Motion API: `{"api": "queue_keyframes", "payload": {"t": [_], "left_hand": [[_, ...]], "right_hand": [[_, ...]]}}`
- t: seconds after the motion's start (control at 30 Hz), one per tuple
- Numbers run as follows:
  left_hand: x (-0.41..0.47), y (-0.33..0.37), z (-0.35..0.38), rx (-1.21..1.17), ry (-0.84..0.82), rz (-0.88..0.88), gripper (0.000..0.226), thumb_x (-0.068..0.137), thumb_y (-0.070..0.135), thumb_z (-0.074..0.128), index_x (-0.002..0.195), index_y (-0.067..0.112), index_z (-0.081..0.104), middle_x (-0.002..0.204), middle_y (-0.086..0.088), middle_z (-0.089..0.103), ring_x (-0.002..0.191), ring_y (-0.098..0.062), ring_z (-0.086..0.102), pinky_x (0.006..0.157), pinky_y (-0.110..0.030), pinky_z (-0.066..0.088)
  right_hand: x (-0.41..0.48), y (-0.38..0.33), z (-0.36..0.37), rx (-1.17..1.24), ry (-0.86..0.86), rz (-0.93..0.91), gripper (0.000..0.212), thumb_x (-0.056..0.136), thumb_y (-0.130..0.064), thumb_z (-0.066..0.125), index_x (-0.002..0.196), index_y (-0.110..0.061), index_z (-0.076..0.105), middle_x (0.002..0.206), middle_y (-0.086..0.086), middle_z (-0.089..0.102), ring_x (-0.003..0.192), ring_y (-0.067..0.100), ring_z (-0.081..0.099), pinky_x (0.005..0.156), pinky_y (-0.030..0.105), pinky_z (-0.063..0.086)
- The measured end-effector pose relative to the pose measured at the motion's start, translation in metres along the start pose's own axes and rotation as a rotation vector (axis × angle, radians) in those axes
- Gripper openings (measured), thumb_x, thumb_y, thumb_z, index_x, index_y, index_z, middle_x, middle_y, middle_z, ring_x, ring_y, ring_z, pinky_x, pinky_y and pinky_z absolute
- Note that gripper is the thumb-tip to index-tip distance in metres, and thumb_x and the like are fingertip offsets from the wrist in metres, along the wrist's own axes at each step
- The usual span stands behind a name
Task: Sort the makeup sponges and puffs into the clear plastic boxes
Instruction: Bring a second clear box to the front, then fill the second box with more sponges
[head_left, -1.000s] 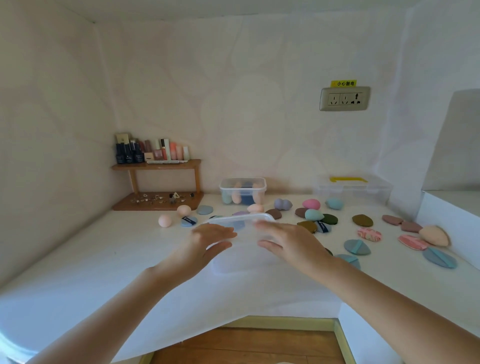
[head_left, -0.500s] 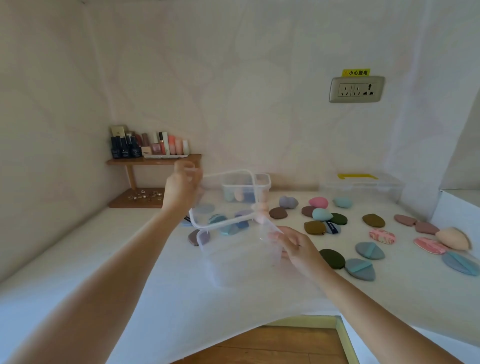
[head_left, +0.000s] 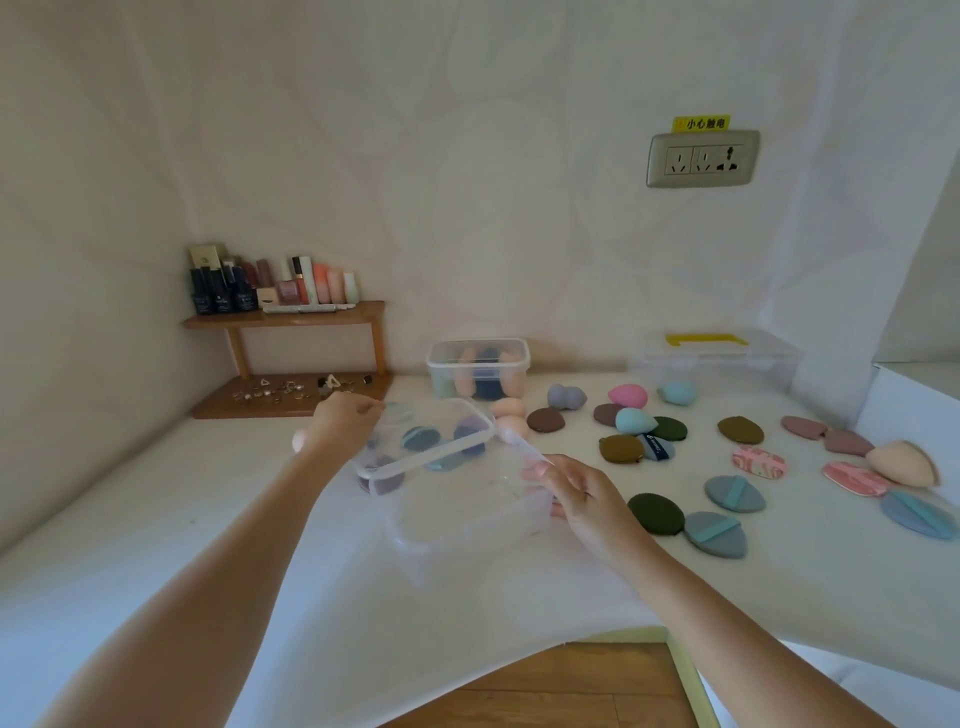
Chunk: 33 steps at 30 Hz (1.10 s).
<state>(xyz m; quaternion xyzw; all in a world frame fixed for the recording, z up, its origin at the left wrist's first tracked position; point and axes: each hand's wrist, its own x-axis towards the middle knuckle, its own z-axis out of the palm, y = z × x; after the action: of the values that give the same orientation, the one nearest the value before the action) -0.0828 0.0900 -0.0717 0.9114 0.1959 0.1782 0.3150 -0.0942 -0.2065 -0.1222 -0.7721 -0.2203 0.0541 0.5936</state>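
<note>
Clear plastic box (head_left: 467, 514) sits mid white table (head_left: 156, 519), top open. Lid (head_left: 423, 441) held tilted over the box's far-left side; left hand (head_left: 343, 421) pinches its far corner. Right hand (head_left: 582, 493) grips the box's right rim, fingers curled over it. Smaller box (head_left: 478, 366) at back holds sponges. Loose puffs (head_left: 655, 513) lie scattered to the right.

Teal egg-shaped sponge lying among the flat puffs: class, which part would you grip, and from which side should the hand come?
Pinch the teal sponge across its rounded middle, straight down from above. It lies on its side, with the dark green puff and olive puff close against it at table level; its top is free.
</note>
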Motion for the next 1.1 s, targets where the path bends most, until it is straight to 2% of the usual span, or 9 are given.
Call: {"api": "queue_keyframes", "payload": {"t": [0.17,0.3,0.4,0.53,0.67,0.83,0.93,1.0,1.1], "left_hand": [[-0.035,0.014,-0.014,-0.068,0.124,0.166,0.039,0.096,0.038,0.046,0.128,0.019,0.056,0.144,-0.002,0.043,0.125,-0.023,0.047,0.099,-0.036,0.042],[-0.105,0.002,-0.006,-0.101,0.194,0.779,0.038,0.097,0.038,0.038,0.107,0.015,0.066,0.122,0.002,0.053,0.118,-0.013,0.046,0.098,-0.034,0.04],[-0.125,-0.011,-0.007,-0.034,0.077,0.949,0.044,0.096,0.044,0.038,0.092,0.01,0.066,0.106,-0.001,0.059,0.111,-0.019,0.052,0.101,-0.044,0.036],[-0.134,-0.026,-0.006,0.157,0.061,0.99,0.034,0.092,0.044,0.047,0.083,0.014,0.058,0.09,0.002,0.057,0.097,-0.016,0.056,0.113,-0.047,0.022],[-0.135,-0.03,-0.005,0.134,-0.003,0.971,0.033,0.095,0.041,0.041,0.085,0.013,0.054,0.092,0.003,0.054,0.095,-0.017,0.054,0.115,-0.045,0.017],[-0.135,-0.029,-0.007,0.004,-0.03,0.925,0.034,0.097,0.045,0.033,0.083,0.018,0.05,0.096,0.004,0.054,0.101,-0.014,0.053,0.117,-0.04,0.014],[-0.134,-0.029,-0.006,-0.001,-0.056,0.907,0.035,0.097,0.044,0.032,0.084,0.017,0.05,0.099,0.005,0.054,0.105,-0.014,0.052,0.117,-0.041,0.013],[-0.133,-0.029,-0.004,-0.004,-0.07,0.897,0.035,0.097,0.045,0.032,0.085,0.017,0.05,0.101,0.005,0.054,0.108,-0.014,0.05,0.117,-0.041,0.012],[-0.131,-0.027,-0.003,-0.007,-0.093,0.883,0.034,0.097,0.044,0.033,0.086,0.016,0.049,0.105,0.004,0.053,0.113,-0.015,0.048,0.117,-0.039,0.01]], "right_hand": [[0.0,-0.001,0.001,-0.027,0.021,-0.011,0.039,0.074,-0.068,0.045,0.098,-0.04,0.061,0.102,0.016,0.065,0.096,0.026,0.063,0.092,0.049,0.05],[0.006,-0.003,0.002,-0.072,0.023,0.009,0.052,0.086,-0.06,0.047,0.1,-0.013,0.065,0.087,0.013,0.065,0.09,0.03,0.062,0.085,0.037,0.051],[0.014,-0.008,0.002,-0.104,-0.008,0.073,0.048,0.093,-0.053,0.043,0.103,-0.011,0.064,0.097,0.008,0.066,0.09,0.021,0.063,0.077,0.024,0.046],[0.031,-0.009,0.002,0.099,0.077,0.118,0.039,0.094,-0.055,0.037,0.109,-0.025,0.058,0.11,0.004,0.064,0.097,0.018,0.063,0.09,0.036,0.054],[0.058,-0.007,-0.005,-0.172,0.261,-0.035,0.029,0.099,-0.035,0.044,0.114,-0.014,0.058,0.113,0.006,0.063,0.1,0.019,0.059,0.087,0.033,0.045],[0.09,-0.012,-0.004,-0.481,0.016,-0.097,0.035,0.094,-0.034,0.056,0.125,-0.018,0.055,0.109,-0.006,0.058,0.098,0.01,0.056,0.087,0.024,0.045],[0.102,-0.017,0.004,-0.44,0.028,-0.035,0.014,0.096,-0.023,0.051,0.094,-0.013,0.061,0.082,-0.006,0.055,0.074,0.008,0.05,0.069,0.017,0.037],[0.108,-0.021,0.002,-0.439,-0.016,0.027,0.022,0.096,-0.016,0.046,0.081,-0.002,0.056,0.069,-0.005,0.047,0.061,0.007,0.042,0.061,0.016,0.034],[0.112,-0.028,-0.01,-0.587,-0.064,0.013,0.016,0.09,-0.014,0.054,0.093,-0.002,0.062,0.085,-0.001,0.058,0.07,0.007,0.05,0.067,0.013,0.04]]}}
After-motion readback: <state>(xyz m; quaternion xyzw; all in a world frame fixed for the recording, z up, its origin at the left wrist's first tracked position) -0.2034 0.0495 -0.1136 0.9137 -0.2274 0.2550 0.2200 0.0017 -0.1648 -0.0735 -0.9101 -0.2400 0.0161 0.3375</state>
